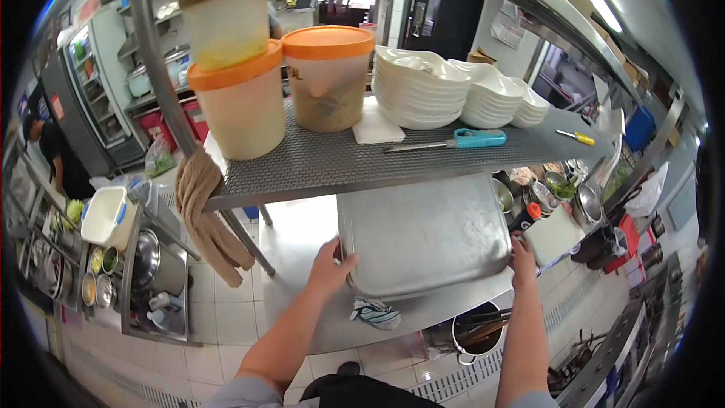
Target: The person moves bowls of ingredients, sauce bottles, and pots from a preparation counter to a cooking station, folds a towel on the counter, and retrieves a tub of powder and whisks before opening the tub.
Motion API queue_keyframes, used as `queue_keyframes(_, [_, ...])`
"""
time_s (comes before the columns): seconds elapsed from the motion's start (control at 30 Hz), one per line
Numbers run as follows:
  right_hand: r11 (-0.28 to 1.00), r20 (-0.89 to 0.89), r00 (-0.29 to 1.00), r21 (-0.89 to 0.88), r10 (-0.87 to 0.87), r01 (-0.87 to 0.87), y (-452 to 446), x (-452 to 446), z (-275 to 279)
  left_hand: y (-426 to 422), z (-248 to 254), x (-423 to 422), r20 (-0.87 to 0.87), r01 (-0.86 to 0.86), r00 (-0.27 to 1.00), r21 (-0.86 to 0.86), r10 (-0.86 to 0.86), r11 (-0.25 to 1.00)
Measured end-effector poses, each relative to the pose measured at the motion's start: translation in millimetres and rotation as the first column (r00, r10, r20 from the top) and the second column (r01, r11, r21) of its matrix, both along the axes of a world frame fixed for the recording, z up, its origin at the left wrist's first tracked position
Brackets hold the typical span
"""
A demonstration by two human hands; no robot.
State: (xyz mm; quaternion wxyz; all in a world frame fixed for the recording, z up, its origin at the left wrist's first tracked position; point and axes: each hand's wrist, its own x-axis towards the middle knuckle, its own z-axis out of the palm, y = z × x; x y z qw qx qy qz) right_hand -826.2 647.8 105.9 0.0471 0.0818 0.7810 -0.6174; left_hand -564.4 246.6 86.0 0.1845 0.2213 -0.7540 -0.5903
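A large rectangular metal tray (427,238) lies level over the steel worktop (291,310), its far side partly beneath the raised shelf. My left hand (332,266) grips the tray's left edge, with the thumb on the rim. At the opposite edge, my right hand (521,258) holds the tray's right side, its fingers partly hidden. A striped cloth (375,313) lies just below the tray's near edge. To the right of my right hand is a pale cutting board (553,236), with a bottle with a red cap (531,214) beside it.
The perforated shelf (302,175) holds lidded tubs (330,79), stacked white bowls (419,91) and a blue-handled tool (476,138). A brown towel (204,211) hangs at its left post. A pot (479,332) stands below. Another person (60,155) stands far left.
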Motion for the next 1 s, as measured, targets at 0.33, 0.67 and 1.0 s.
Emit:
queue_keyframes(0.33, [0.983, -0.094, 0.982, 0.066, -0.165, 0.171, 306, 206, 121, 172, -6, -8, -0.081, 0.586, 0.809, 0.042, -0.582, 0.809])
queue_keyframes(0.67, [0.844, -0.418, 0.885, 0.382, -0.206, 0.377, 498, 285, 283, 413, 15, -140, -0.042, 0.961, 0.135, -0.239, -0.990, 0.141])
queue_keyframes(1.0, [0.142, 0.207, 0.950, 0.959, 0.233, -0.244, 579, 57, 80, 459, -118, -227, 0.528, 0.914, 0.385, -0.107, -0.757, 0.390])
